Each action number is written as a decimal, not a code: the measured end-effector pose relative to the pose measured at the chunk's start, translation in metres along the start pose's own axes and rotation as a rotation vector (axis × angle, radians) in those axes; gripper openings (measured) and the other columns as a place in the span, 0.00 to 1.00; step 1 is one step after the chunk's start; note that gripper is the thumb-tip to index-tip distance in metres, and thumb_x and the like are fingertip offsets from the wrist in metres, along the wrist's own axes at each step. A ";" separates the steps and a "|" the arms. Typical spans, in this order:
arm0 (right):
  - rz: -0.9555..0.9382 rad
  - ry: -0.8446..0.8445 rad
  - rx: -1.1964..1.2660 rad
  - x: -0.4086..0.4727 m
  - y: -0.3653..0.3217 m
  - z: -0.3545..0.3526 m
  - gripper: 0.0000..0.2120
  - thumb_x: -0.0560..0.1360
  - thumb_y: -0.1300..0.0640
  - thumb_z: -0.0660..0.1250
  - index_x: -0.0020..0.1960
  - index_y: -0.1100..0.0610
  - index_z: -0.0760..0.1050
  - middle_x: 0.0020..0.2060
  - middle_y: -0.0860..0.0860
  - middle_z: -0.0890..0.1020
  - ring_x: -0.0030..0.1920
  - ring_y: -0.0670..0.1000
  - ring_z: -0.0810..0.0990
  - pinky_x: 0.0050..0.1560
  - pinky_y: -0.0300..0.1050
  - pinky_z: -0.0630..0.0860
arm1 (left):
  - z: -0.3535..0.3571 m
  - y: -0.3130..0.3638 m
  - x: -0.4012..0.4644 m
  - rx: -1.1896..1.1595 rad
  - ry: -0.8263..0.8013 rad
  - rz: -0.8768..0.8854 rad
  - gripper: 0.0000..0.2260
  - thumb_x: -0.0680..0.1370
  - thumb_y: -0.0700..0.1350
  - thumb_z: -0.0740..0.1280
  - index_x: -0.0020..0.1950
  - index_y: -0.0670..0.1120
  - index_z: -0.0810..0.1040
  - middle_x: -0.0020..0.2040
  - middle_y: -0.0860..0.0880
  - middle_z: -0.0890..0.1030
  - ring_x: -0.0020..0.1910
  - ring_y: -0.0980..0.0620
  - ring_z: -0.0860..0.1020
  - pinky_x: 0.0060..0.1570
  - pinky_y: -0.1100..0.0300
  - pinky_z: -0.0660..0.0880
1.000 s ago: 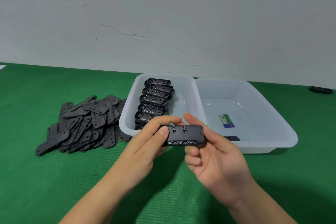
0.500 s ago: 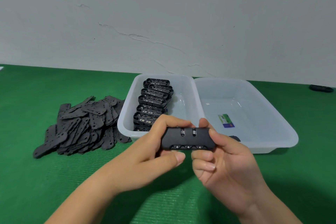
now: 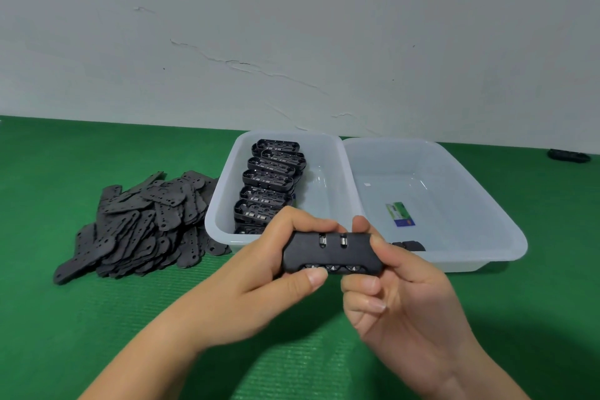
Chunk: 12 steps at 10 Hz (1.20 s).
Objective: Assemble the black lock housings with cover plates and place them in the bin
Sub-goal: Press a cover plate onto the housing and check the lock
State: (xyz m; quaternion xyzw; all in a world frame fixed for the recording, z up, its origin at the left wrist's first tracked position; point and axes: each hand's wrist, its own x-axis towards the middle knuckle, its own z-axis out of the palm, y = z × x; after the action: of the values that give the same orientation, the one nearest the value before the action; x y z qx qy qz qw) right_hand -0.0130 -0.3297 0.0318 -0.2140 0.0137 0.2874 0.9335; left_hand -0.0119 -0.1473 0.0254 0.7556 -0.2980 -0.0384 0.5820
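Observation:
Both hands hold one black lock housing in front of the bins, its number dials facing me. My left hand grips its left end, thumb under the dials. My right hand grips its right end, fingers curled beneath. A row of open black housings fills the left translucent bin. A heap of flat black cover plates lies on the green mat to the left. The right bin holds one black lock at its near edge, partly hidden by my right hand.
A green-and-blue sticker lies on the right bin's floor. A small black object rests on the mat at far right. A grey cracked wall stands directly behind the bins. Green mat covers the table.
Both hands have closed more tightly around the housing, and it has come slightly lower and nearer to me, with the dials turned more towards the camera.

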 end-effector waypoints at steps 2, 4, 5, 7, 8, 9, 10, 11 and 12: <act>-0.010 -0.002 -0.006 -0.003 0.000 0.000 0.24 0.50 0.64 0.82 0.45 0.59 0.83 0.36 0.55 0.81 0.22 0.47 0.71 0.20 0.37 0.69 | 0.005 -0.001 0.001 -0.010 0.059 0.011 0.14 0.76 0.51 0.65 0.61 0.58 0.70 0.56 0.47 0.76 0.49 0.36 0.73 0.50 0.42 0.72; -0.016 -0.002 -0.024 -0.004 0.001 0.001 0.24 0.50 0.64 0.82 0.45 0.59 0.83 0.37 0.55 0.81 0.23 0.47 0.71 0.20 0.37 0.69 | 0.009 -0.001 0.002 -0.031 0.099 0.011 0.14 0.75 0.50 0.67 0.58 0.59 0.71 0.56 0.52 0.78 0.44 0.41 0.76 0.45 0.44 0.73; -0.021 -0.012 -0.040 -0.005 0.000 0.001 0.23 0.50 0.64 0.82 0.45 0.59 0.83 0.37 0.55 0.81 0.23 0.48 0.71 0.20 0.37 0.70 | 0.008 0.002 0.000 -0.155 0.034 0.012 0.16 0.75 0.45 0.68 0.59 0.57 0.71 0.58 0.54 0.77 0.40 0.59 0.74 0.41 0.67 0.73; -0.014 -0.011 -0.019 -0.003 0.001 0.001 0.24 0.50 0.64 0.82 0.45 0.59 0.83 0.37 0.55 0.81 0.23 0.48 0.71 0.20 0.37 0.70 | 0.005 0.003 0.002 -0.129 0.062 0.000 0.13 0.74 0.48 0.66 0.58 0.56 0.72 0.58 0.51 0.77 0.50 0.46 0.72 0.50 0.53 0.70; -0.020 -0.002 -0.013 -0.003 0.002 0.001 0.24 0.50 0.64 0.82 0.46 0.59 0.83 0.37 0.55 0.81 0.23 0.48 0.71 0.20 0.37 0.69 | 0.006 0.004 0.004 -0.132 0.081 0.007 0.13 0.74 0.48 0.67 0.57 0.55 0.72 0.57 0.53 0.78 0.50 0.47 0.73 0.50 0.55 0.71; -0.026 -0.005 -0.019 -0.003 0.002 0.002 0.24 0.50 0.64 0.82 0.46 0.59 0.83 0.37 0.56 0.81 0.23 0.47 0.71 0.20 0.37 0.69 | 0.007 0.004 0.005 -0.122 0.099 0.014 0.12 0.73 0.48 0.68 0.56 0.57 0.73 0.56 0.57 0.79 0.50 0.53 0.74 0.48 0.60 0.72; -0.030 -0.002 -0.023 -0.004 0.002 0.002 0.24 0.50 0.64 0.82 0.46 0.60 0.83 0.38 0.56 0.81 0.23 0.47 0.71 0.20 0.37 0.69 | 0.009 0.003 0.005 -0.146 0.122 0.029 0.12 0.72 0.47 0.69 0.54 0.57 0.74 0.55 0.58 0.79 0.50 0.57 0.76 0.46 0.63 0.72; -0.030 -0.006 -0.032 -0.004 0.003 0.002 0.24 0.50 0.64 0.82 0.46 0.60 0.83 0.38 0.56 0.81 0.23 0.48 0.71 0.20 0.38 0.70 | 0.011 0.002 0.004 -0.159 0.153 0.038 0.13 0.71 0.47 0.70 0.53 0.60 0.75 0.55 0.59 0.80 0.50 0.58 0.76 0.46 0.64 0.72; -0.025 -0.013 -0.026 -0.005 0.004 0.002 0.24 0.51 0.64 0.81 0.46 0.59 0.83 0.38 0.57 0.81 0.23 0.48 0.71 0.20 0.38 0.70 | 0.012 0.002 0.004 -0.188 0.171 0.052 0.13 0.70 0.45 0.71 0.51 0.60 0.76 0.53 0.58 0.81 0.49 0.59 0.76 0.48 0.67 0.72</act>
State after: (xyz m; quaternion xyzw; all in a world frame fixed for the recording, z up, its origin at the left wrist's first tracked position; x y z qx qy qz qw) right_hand -0.0198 -0.3289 0.0331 -0.2244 0.0011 0.2770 0.9343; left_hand -0.0143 -0.1593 0.0244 0.6901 -0.2617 0.0136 0.6745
